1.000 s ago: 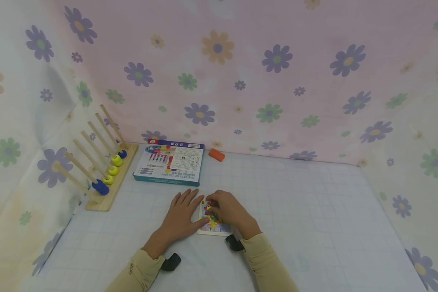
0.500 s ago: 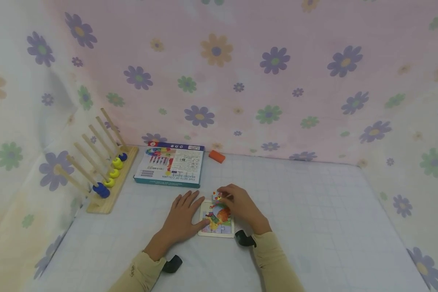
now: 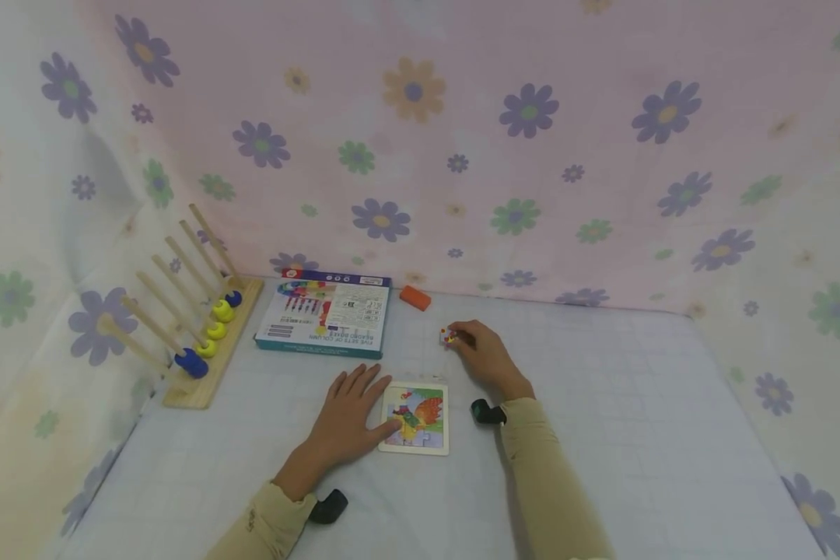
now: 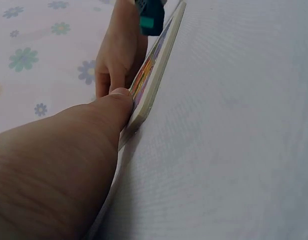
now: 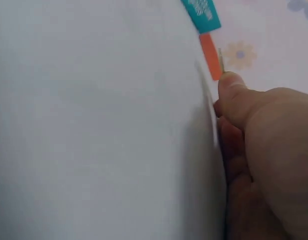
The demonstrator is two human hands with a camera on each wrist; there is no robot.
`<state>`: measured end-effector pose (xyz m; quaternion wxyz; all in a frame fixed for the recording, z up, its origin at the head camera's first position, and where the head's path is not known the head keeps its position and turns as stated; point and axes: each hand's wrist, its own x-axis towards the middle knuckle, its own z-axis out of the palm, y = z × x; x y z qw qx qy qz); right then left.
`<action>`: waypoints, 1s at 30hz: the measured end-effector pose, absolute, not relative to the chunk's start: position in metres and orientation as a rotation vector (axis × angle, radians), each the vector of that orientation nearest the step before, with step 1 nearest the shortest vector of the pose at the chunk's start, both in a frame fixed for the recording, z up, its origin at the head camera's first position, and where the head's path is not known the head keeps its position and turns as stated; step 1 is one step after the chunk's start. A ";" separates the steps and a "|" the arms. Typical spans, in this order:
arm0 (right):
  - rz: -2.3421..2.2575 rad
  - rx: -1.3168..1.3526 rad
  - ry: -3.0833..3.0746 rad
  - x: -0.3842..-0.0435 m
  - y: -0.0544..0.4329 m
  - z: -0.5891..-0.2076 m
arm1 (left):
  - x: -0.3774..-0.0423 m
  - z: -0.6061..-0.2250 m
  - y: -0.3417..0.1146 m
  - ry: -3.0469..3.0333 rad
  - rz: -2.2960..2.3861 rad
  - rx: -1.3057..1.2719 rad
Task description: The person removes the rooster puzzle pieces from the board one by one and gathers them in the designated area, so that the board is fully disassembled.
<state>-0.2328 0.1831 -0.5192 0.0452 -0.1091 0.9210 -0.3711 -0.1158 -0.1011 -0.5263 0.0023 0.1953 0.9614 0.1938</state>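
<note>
A small jigsaw puzzle [image 3: 430, 439] in a pale square frame lies before me, with a colourful picture on it. My left hand [image 3: 346, 420] rests beside its left edge, fingers spread, and the thumb [image 4: 119, 97] presses on the picture. Beyond the puzzle's upper right corner, my right hand [image 3: 488, 358] pinches a small puzzle piece [image 3: 446, 337] between thumb and fingers. In the right wrist view that puzzle piece [image 5: 221, 59] shows only as a thin edge above the thumb. The puzzle's upper left part looks bare.
A flat printed box [image 3: 322, 315] lies behind the left hand. Next to it is an orange block [image 3: 416, 297]. At the far left stands a wooden peg rack [image 3: 213, 373] with blue and yellow beads. A flowered cloth [image 3: 455, 194] hangs behind the table.
My right hand has lifted a piece from the puzzle's upper left and carried it back and to the right, away from the frame. The left hand has stayed in place.
</note>
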 end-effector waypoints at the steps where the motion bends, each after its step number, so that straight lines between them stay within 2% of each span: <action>1: -1.133 -0.341 2.818 -0.239 0.185 -0.519 | -0.115 -0.526 -0.101 3.017 0.610 0.613; 7: -1.125 -0.368 2.849 -0.272 0.191 -0.518 | -0.115 -0.522 -0.102 3.015 0.616 0.608; 12: -1.099 -0.346 2.860 -0.286 0.192 -0.515 | -0.117 -0.525 -0.101 3.013 0.621 0.608; 30: -1.059 -0.229 2.838 -0.293 0.190 -0.515 | -0.116 -0.531 -0.101 3.019 0.602 0.602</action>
